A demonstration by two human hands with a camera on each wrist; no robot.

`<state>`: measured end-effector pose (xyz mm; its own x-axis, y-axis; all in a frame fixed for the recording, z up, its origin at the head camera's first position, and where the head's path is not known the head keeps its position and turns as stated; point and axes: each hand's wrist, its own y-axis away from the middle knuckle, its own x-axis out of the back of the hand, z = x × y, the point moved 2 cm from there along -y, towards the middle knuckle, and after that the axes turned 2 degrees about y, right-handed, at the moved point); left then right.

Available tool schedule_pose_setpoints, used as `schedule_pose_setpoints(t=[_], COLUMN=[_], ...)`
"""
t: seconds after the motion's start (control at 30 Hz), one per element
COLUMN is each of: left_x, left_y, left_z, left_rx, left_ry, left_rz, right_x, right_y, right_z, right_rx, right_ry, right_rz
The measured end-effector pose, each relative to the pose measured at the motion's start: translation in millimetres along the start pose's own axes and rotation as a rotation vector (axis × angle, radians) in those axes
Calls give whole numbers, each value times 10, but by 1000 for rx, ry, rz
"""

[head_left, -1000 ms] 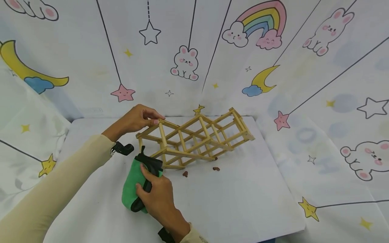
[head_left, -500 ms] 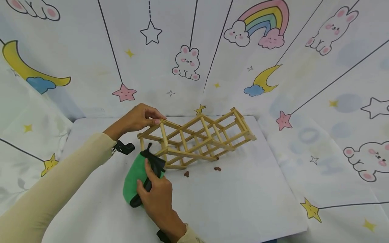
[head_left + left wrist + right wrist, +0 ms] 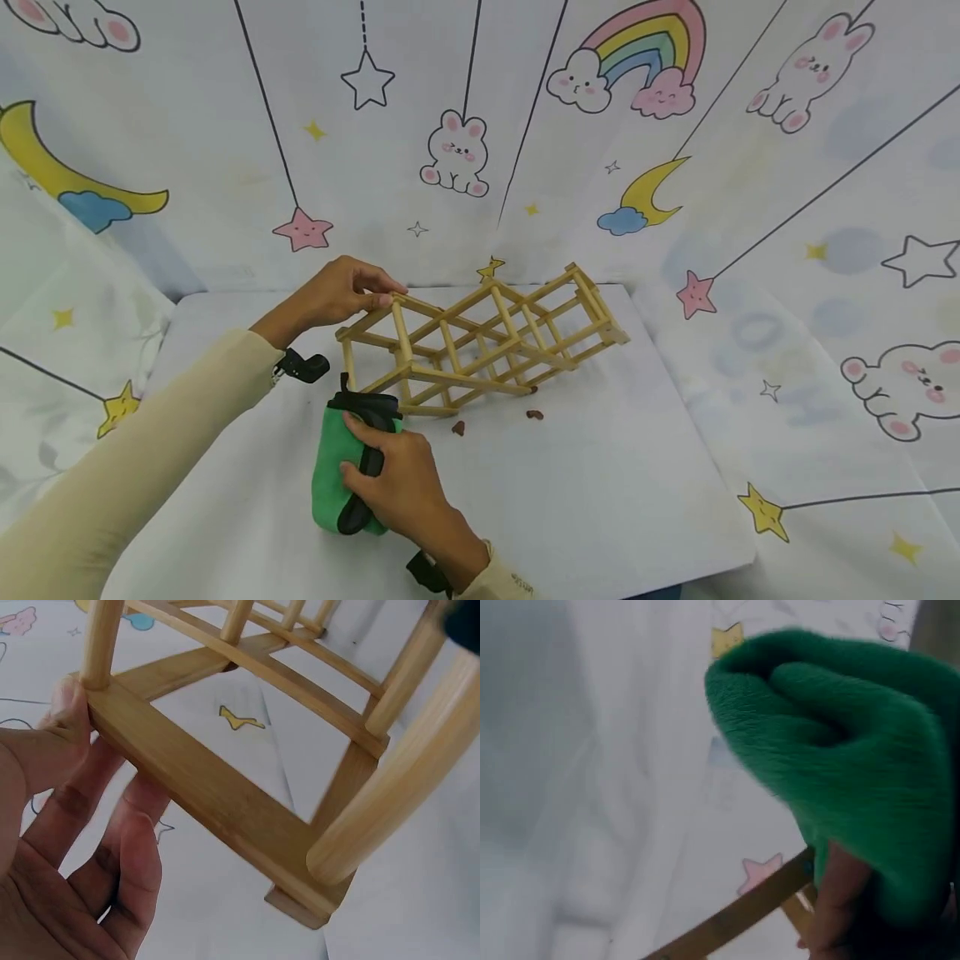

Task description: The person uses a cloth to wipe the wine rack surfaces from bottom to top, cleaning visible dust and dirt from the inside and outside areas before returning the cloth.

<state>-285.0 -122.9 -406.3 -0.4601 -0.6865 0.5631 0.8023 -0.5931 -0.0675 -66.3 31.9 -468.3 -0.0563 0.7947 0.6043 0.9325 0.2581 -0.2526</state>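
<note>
Right hand grips a folded green plush cloth with black edging.
Left hand pinches a tan wooden lattice rack's left end on the white table, near the cloth.

A pale wooden rack of flat slats and round rods, joined into diamond-shaped openings, has one end corner pinched in the left grip and stretches to that grip's right over the tabletop. A fuzzy green cloth with black parts, folded, sits in the right grip, by the rack's held end; whether they touch is unclear.
</note>
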Motion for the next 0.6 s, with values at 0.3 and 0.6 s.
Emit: schedule_pose_setpoints(t=[0.3,0.6], left_x=[-159,-885], left_y=[484,1219], left_z=[-83,-303], left_rx=[69,208], left_ry=[-189,-36], left_rz=[458,947], right_x=[776,1284], right_y=[-437,-1239], right_z=[-80,-100], right_rx=[31,97], right_ry=[-343,-292], right_rz=[-35,22])
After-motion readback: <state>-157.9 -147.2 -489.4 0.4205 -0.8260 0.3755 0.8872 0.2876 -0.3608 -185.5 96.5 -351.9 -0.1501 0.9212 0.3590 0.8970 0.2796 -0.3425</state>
